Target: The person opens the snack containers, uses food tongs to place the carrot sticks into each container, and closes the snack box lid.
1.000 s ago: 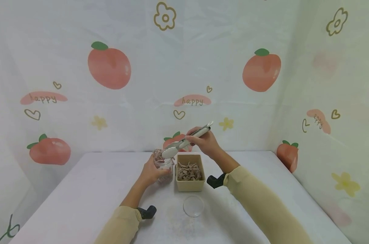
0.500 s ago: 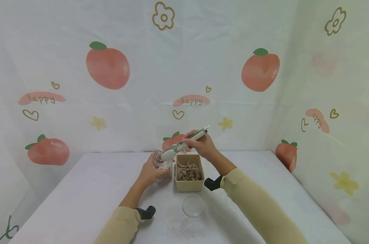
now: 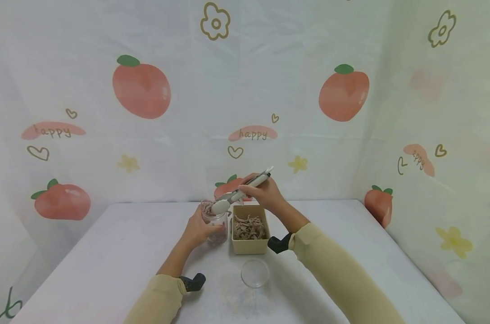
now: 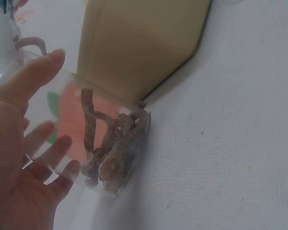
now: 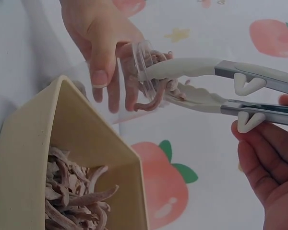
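My left hand (image 3: 197, 228) holds a clear jar (image 3: 217, 236), its thumb and fingers around the upper part. In the left wrist view, brownish strips (image 4: 110, 153) lie at the jar's bottom. My right hand (image 3: 266, 193) grips white-and-grey tongs (image 3: 236, 195), slanting down to the jar's mouth. A clump of strips (image 5: 159, 91) bunches at the mouth, one strip hanging over the rim, with the tongs' scalloped tips around it. Right beside the jar stands a cream box (image 3: 250, 247) holding many more strips (image 5: 77, 191).
A round clear lid (image 3: 255, 273) lies on the white table (image 3: 119, 261) in front of the box. Behind the table hangs a white curtain (image 3: 188, 157) printed with fruit and flowers. Black wrist mounts (image 3: 193, 282) stick out from both sleeves.
The tongs have come down a little and to the left, with their tips closer into the jar's mouth. The left hand keeps its hold on the jar; box and lid stay put.
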Tool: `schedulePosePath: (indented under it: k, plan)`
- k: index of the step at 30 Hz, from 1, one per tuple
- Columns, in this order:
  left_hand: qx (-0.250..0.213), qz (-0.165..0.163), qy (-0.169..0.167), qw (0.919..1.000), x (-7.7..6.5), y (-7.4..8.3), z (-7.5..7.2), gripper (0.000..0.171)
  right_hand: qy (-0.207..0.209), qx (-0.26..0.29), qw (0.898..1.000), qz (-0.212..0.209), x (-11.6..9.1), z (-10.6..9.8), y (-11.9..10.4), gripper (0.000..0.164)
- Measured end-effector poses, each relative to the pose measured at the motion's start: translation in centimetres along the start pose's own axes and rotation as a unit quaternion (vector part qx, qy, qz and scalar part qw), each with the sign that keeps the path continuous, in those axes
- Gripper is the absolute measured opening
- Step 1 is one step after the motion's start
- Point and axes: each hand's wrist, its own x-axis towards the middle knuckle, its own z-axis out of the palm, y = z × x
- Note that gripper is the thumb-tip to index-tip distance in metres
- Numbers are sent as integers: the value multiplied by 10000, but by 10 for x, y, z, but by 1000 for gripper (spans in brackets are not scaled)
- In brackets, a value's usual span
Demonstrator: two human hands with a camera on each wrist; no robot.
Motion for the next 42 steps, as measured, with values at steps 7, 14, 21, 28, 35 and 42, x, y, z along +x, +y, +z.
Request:
schedulePosePath:
  k: [7,14,21,28,35,42]
  plan:
    - [68,63,-10,10000,0,0,0,86,-65,-170,9998,-70,-1,-2,-5,11]
    - [55,113,16,9999,0,-1,0,89,-66,-74,9999,-130,0,-5,-7,13]
    - [-87,170,-64,9998,-1,-2,1,91,-120,197,9997,-23,-4,-8,-23,14]
    - [-186,321,-105,9993,-1,-1,1,90,60,343,9994,-32,-9,-12,-36,14]
    - [-328,418,-115,9985,-1,-2,-1,91,217,596,9978,-186,-4,-15,-20,12]
    - [-321,419,-117,9985,-1,-3,1,87,417,621,9960,-491,-8,-22,-8,13]
